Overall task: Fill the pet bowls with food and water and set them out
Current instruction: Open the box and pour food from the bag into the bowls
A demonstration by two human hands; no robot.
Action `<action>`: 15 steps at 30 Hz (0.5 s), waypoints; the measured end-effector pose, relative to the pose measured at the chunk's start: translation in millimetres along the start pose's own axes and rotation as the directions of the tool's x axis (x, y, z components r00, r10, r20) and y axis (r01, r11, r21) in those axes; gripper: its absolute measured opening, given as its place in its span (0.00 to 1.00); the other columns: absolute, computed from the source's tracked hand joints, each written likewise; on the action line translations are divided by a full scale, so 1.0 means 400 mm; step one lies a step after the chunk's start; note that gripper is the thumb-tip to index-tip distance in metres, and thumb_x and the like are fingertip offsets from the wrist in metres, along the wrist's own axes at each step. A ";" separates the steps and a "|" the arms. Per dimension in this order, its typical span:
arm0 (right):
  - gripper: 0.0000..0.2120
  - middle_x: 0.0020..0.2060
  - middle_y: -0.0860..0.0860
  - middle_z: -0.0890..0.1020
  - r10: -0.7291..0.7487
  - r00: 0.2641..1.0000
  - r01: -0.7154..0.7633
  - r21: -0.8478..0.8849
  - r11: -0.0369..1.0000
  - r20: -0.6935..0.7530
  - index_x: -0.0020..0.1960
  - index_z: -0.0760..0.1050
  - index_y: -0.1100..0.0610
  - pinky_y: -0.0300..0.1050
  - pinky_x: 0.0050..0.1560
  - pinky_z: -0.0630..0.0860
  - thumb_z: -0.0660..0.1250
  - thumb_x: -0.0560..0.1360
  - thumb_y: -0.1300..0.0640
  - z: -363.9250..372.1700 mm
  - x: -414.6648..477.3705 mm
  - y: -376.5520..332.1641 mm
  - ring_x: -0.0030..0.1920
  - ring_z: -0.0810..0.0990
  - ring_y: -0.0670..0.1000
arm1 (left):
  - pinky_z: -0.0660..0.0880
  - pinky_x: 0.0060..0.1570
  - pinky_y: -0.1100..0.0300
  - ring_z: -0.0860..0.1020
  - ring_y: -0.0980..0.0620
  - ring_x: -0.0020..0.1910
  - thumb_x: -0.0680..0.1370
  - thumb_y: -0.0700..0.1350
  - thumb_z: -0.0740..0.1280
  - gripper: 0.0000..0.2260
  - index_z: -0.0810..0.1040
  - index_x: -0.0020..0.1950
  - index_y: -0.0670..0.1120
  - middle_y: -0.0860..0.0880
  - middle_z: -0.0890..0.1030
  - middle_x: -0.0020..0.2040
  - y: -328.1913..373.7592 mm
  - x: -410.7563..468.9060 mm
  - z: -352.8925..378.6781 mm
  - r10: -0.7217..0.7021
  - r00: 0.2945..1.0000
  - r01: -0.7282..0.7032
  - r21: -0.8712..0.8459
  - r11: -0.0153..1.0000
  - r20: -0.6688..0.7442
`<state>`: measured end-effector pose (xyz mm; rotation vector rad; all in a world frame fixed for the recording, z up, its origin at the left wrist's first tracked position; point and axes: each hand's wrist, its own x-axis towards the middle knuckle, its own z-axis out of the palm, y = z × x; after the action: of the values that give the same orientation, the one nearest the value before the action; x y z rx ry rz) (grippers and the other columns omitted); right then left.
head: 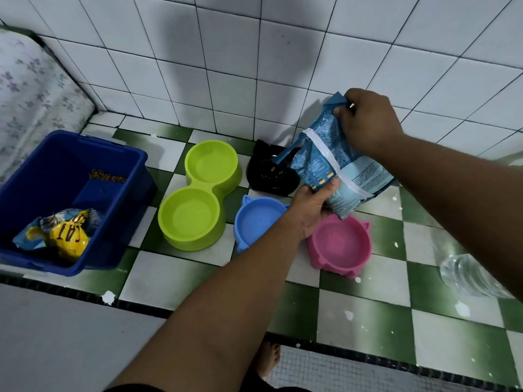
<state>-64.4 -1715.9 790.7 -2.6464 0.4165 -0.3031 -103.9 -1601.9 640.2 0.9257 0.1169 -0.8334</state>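
Left grip [308, 216], right grip [368, 123] clutch food bag [351, 171]; mouth down-left over black bowl [266, 181]

Black bowl [264, 176] half hidden behind the tilted food bag [342, 171], blue bowl [257, 222] right side covered by the left hand [308, 210], clear bottle [464, 275] partly behind the right forearm, bag print too small to read, blue bin [42, 165] cut by the left edge

Green-and-white checkered counter [175, 275], blue bag [336, 162]
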 end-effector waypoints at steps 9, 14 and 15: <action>0.16 0.31 0.50 0.71 0.051 0.997 -0.050 -0.014 0.999 0.058 0.36 0.69 0.56 0.43 0.32 0.61 0.68 0.78 0.49 0.000 0.017 -0.007 0.33 0.70 0.50 | 0.82 0.52 0.43 0.82 0.43 0.59 0.79 0.45 0.72 0.21 0.74 0.70 0.41 0.39 0.81 0.65 -0.007 0.027 -0.007 -0.016 1.000 0.017 -0.048 0.999 0.019; 0.14 0.32 0.49 0.72 0.054 0.993 -0.053 -0.020 0.998 0.108 0.42 0.73 0.57 0.40 0.30 0.63 0.72 0.76 0.48 0.001 0.020 -0.013 0.34 0.72 0.50 | 0.82 0.52 0.43 0.83 0.44 0.57 0.80 0.44 0.71 0.20 0.74 0.69 0.39 0.40 0.82 0.62 -0.006 0.031 -0.007 -0.030 0.999 0.031 -0.041 0.999 0.017; 0.14 0.32 0.49 0.72 0.051 0.993 -0.048 -0.025 0.999 0.110 0.43 0.73 0.57 0.41 0.31 0.64 0.72 0.76 0.48 0.000 0.021 -0.014 0.36 0.73 0.51 | 0.82 0.52 0.43 0.83 0.44 0.57 0.80 0.44 0.71 0.20 0.74 0.69 0.39 0.40 0.82 0.62 -0.007 0.032 -0.007 -0.030 0.999 0.030 -0.044 0.999 0.014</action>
<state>-55.3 -1714.1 794.5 -2.6542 0.4508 -0.1360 -96.3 -1608.1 631.3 0.8786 0.1373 -0.8615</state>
